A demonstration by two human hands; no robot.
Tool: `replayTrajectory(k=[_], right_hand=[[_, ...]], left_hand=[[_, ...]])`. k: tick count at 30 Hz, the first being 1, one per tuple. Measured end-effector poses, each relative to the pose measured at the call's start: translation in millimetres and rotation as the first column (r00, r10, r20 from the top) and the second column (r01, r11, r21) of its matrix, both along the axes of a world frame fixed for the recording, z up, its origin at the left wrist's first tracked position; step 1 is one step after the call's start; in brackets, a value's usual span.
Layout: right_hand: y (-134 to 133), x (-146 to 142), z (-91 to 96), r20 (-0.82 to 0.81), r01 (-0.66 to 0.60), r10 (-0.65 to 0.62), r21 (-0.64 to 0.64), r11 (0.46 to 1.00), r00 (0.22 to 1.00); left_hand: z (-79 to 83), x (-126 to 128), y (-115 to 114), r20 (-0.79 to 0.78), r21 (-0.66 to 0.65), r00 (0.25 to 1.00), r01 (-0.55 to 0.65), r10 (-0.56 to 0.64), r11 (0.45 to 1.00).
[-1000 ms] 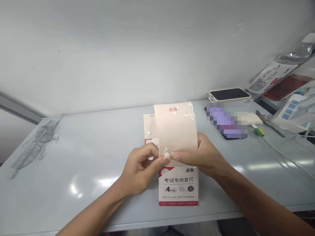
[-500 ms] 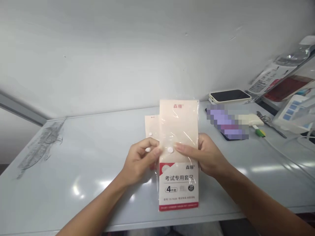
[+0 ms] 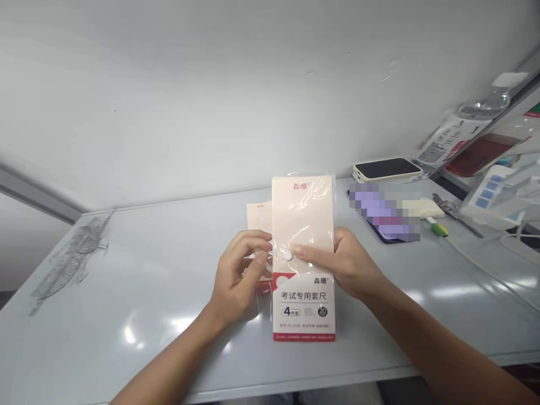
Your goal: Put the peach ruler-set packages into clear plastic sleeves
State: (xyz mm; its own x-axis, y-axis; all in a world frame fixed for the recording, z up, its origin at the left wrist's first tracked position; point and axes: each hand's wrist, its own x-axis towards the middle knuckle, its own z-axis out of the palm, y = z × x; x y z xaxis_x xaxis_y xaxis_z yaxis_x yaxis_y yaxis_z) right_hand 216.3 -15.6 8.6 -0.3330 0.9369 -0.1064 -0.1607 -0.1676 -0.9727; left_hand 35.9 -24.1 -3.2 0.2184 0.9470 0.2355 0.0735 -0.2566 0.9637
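As it stands upright over the pale grey glossy worktop (image 3: 147, 292), a beige-and-red rectangular packet in crinkly clear film (image 3: 303, 225) sits between two hands.
The right hand (image 3: 350, 264) clasps its right edge, thumb by a round white snap (image 3: 287, 255); the left hand (image 3: 238, 281) curls at the left edge, its grasp unclear. The plain white wall (image 3: 211, 84) stands behind.

Phone (image 3: 387, 167) by wall, scissors (image 3: 453, 211) (partly blurred), grey table (image 3: 147, 270)

A pale grey, glossy counter (image 3: 147, 270) is set against a plain white wall (image 3: 211, 101), which is marked by a few small scuffs (image 3: 386, 76). Soft patches of reflected light (image 3: 129, 334) are seen on the counter, and a grey rail (image 3: 34, 194) is seen at far left.
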Motion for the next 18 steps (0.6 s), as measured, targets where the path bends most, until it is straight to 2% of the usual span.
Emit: replayTrajectory(k=[4,6,10,13,18], right_hand=[[2.2,-1.4,-3.8,-0.004,-0.015,0.015,-0.021,1.000,1.000],[4.0,-2.5,-4.7,0.024,-0.017,0.017,-0.011,1.000,1.000],[11.1,-3.3,-7.3,0.105,0.019,-0.026,0.069,0.997,0.994],[20.2,-0.1,-12.5,0.218,0.081,-0.097,0.079,0.994,0.971],[36.0,7.0,-25.4,0.364,0.106,-0.136,0.102,0.989,0.921]], left_hand=[[2.1,0.9,2.8,-0.030,-0.077,0.996,0.079,-0.082,0.994],[1.8,2.3,5.3,-0.009,-0.118,0.997,0.080,-0.081,0.990],[-1.4,2.0,13.4,0.033,-0.186,0.998,-0.046,0.054,0.981],[-4.5,-2.0,20.2,0.038,-0.205,0.990,-0.127,0.138,0.971],[-11.7,-9.4,27.9,-0.173,-0.096,0.961,-0.235,0.217,0.967]])
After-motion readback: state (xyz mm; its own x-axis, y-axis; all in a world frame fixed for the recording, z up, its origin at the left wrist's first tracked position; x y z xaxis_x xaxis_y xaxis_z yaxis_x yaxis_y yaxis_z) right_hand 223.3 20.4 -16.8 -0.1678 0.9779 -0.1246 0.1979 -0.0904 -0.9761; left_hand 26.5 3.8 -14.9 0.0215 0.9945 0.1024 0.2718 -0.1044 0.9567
